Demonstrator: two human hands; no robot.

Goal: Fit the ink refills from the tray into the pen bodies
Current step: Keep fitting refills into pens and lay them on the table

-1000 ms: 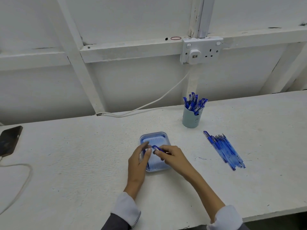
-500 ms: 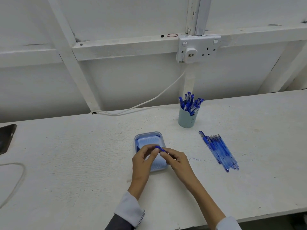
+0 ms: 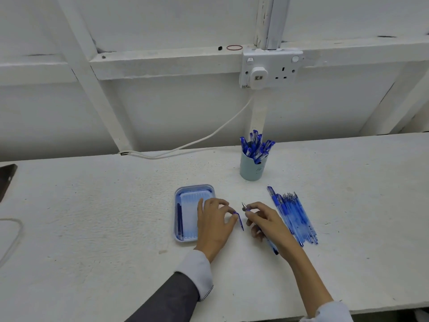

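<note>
Compared with half a second earlier, the hands were joined over the tray on one blue item; they are now parted and shifted right. The left hand is seen over the tray's right rim. The right hand is held between the tray and the pile of pen bodies.

The left grip is pinched, thumb against forefinger, on a short blue piece; which part it is cannot be told. The right grip is curled round a pen, with its metal tip bared and pointed toward the far edge of the surface. The two held parts are near but not touching.

Dark refills are noted along the tray's left wall. The tray is placed mid-surface, with the pile to its right. A cup of pens stands toward the far edge.
</note>
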